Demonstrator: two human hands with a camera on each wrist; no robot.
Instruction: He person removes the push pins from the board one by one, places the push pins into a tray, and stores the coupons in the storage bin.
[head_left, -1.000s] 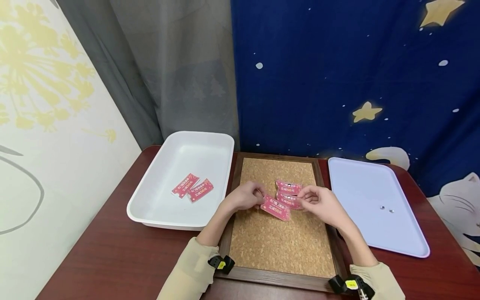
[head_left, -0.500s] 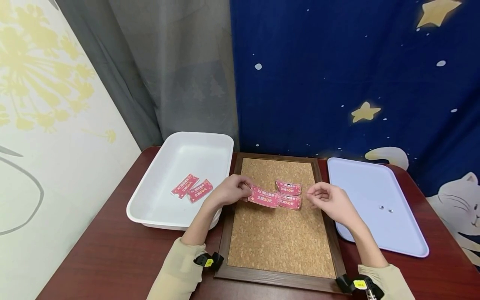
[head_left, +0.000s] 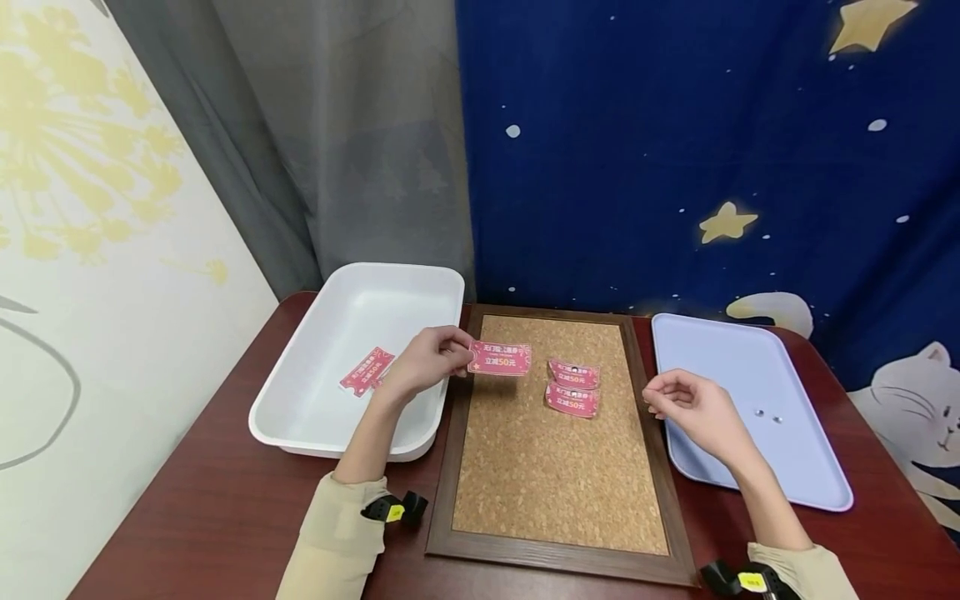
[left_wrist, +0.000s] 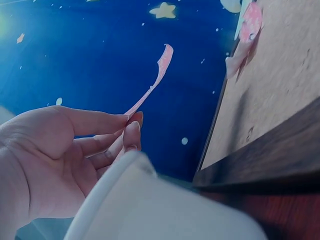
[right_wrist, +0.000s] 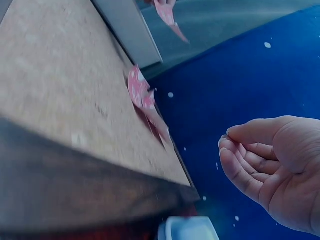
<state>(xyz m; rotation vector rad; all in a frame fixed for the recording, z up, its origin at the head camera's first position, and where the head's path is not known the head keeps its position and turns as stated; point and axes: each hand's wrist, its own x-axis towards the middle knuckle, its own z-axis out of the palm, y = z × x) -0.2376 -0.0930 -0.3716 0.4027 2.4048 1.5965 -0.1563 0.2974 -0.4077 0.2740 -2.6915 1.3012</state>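
The left hand (head_left: 433,360) is pinching the left end of a pink coupon (head_left: 501,360), long axis running left-right above the cork board (head_left: 558,487); the more distant right hand (head_left: 697,410) is possibly gripping something; cannot tell.

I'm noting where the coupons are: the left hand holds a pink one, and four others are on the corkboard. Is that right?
Not quite: the head view shows two other coupons on the corkboard, not four. The left hand does hold a pink coupon.
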